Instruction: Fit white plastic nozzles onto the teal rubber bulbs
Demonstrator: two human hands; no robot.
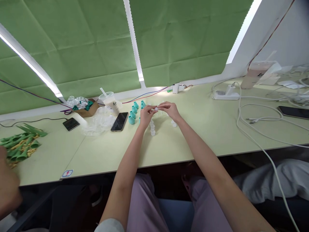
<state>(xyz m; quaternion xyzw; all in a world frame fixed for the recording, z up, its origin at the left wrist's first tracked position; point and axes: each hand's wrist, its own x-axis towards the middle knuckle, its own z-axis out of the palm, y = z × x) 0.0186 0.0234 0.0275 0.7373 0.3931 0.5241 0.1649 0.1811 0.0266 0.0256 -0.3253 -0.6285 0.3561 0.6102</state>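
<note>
Over the middle of the table, my left hand [146, 115] and my right hand [170, 109] meet at the fingertips. Both pinch a small whitish translucent piece [156, 109] between them; its exact kind is too small to make out. Just below my left hand stands a row of similar translucent pieces [152, 128]. A few more white pieces [173, 123] lie under my right wrist. To the left of my hands stand several teal hollow pieces [131, 119] in rows, some partly hidden behind my left hand.
Left of the teal pieces are a phone [119, 121], crumpled plastic [100, 120], a drink cup [110, 101] and a cardboard box [87, 109]. Green cone-shaped parts [21, 145] lie far left near another person's arm [8, 183]. White cables [241, 119] and a power strip [225, 95] occupy the right.
</note>
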